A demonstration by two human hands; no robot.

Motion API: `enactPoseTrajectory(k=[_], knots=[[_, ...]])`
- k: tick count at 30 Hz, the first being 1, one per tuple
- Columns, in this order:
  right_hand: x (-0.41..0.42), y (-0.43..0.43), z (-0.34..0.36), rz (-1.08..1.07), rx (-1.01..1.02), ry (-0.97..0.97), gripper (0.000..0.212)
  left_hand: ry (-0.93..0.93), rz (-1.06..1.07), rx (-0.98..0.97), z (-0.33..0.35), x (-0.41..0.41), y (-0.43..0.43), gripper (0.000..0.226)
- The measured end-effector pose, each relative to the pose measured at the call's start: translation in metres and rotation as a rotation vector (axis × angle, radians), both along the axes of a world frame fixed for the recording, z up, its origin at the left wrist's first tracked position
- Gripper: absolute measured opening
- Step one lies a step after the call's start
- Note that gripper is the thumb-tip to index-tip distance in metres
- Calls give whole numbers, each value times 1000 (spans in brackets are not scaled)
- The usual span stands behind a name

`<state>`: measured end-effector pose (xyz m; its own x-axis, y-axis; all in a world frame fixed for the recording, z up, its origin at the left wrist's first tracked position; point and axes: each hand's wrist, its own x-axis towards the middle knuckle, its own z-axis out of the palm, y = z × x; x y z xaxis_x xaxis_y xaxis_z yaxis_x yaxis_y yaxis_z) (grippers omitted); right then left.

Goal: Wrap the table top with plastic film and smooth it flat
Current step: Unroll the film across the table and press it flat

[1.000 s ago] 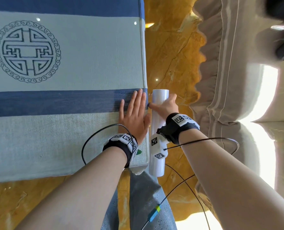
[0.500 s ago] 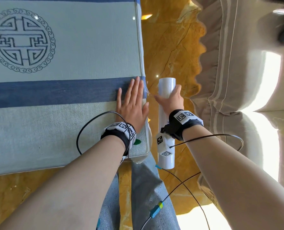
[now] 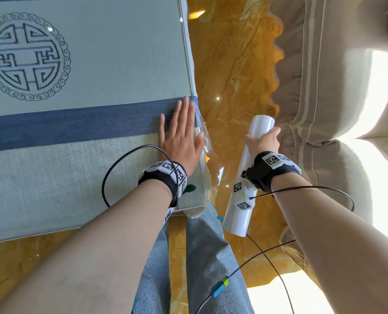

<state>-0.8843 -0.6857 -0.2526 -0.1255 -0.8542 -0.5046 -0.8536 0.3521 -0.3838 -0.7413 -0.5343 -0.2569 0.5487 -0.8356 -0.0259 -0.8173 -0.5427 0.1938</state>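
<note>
Table top (image 3: 97,64) fills the left of the view: pale green cloth under glass, a dark blue stripe (image 3: 63,125) running across it and a round blue emblem (image 3: 26,56) at far left. Off to the right sits a beige skirted sofa (image 3: 324,75), and between the two shines the amber marble floor (image 3: 233,64).

Now the roll of plastic film (image 3: 238,214): white, tilted, out over the floor just off the table's right edge. The right hand (image 3: 262,142) has it, fingers curled round its upper part. The left hand (image 3: 180,137) lies flat at the table's right edge, fingers straight and together, palm pressing down across the blue stripe. Just beside those fingers a clear sheet of film (image 3: 202,130) comes off the edge, faint and streaky, its far end too faint to follow. Both wrists carry black bands (image 3: 263,175) with printed markers, and thin black cables (image 3: 111,168) loop away.
</note>
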Motion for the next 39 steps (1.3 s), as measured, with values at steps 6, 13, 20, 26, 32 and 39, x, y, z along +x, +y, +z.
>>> enactPoseTrajectory(k=[6, 13, 20, 26, 32, 39], knots=[[50, -3, 82, 66, -96, 2, 62, -45, 115, -105, 78, 59, 12, 68], [150, 54, 171, 165, -263, -101, 60, -83, 238, -206, 167, 164, 82, 67], [322, 189, 262, 487, -501, -262, 58, -188, 201, -307, 236, 263, 227, 73], [450, 323, 316, 784, -607, -386, 56, -283, 366, -237, 276, 332, 340, 78], [512, 410, 324, 1097, -638, -425, 52, -325, 442, -282, 318, 403, 411, 79], [564, 392, 335, 1020, -699, -380, 60, -361, 511, -266, 333, 474, 457, 78]])
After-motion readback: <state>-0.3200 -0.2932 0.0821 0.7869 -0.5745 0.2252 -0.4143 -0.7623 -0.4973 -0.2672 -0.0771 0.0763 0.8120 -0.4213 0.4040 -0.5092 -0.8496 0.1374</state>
